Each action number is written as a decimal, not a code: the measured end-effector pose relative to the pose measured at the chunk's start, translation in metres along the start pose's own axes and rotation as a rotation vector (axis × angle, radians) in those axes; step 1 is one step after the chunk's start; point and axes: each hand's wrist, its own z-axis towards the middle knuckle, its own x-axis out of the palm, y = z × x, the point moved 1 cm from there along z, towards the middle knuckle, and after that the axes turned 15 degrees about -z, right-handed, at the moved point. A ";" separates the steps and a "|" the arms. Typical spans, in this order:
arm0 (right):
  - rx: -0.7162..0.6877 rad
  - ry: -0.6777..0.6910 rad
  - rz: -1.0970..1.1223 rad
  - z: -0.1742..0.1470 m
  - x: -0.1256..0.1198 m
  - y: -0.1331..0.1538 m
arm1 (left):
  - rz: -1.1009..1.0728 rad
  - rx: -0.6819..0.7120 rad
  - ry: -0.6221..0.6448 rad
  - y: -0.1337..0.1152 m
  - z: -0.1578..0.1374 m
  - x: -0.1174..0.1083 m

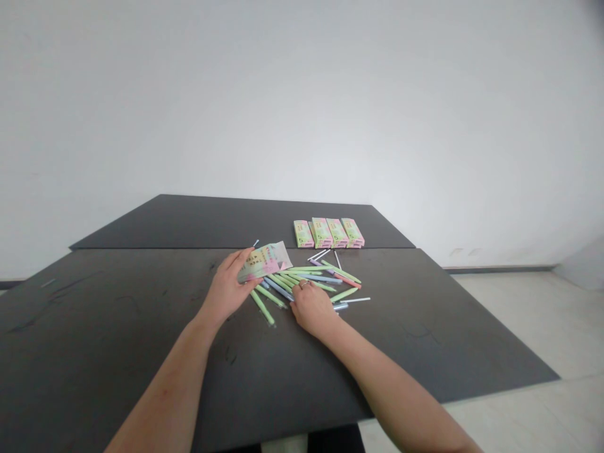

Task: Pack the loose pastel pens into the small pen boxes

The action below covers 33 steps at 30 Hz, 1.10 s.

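My left hand (229, 277) is wrapped around a flat pink, green and white cardboard box (261, 261), whose flap end points right and stands open. Beside and under it spreads a loose pile of slim capped pens (262, 308), mostly light green, with some blue, a purple and a red one. My right hand (315, 307), with a ring on one finger, reaches into the middle of the pile. Its fingers are curled together at a blue pen (280, 289); the fingertips are partly hidden, so the exact grip does not show fully.
Several closed boxes (322, 233) of the same design stand stacked in a row behind the pile. Thin white sticks (356, 300) lie around the pens. The dark table (141, 314) has a seam across it, and a white wall (302, 107) rises behind.
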 end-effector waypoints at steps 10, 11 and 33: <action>-0.001 0.014 -0.032 0.000 -0.002 0.001 | -0.034 -0.021 0.017 0.000 -0.002 0.001; -0.001 0.019 -0.033 0.000 -0.002 0.002 | -0.035 -0.022 0.018 0.000 -0.002 0.001; 0.187 0.023 0.152 0.005 -0.004 -0.023 | 0.018 -0.037 -0.028 0.002 0.001 -0.001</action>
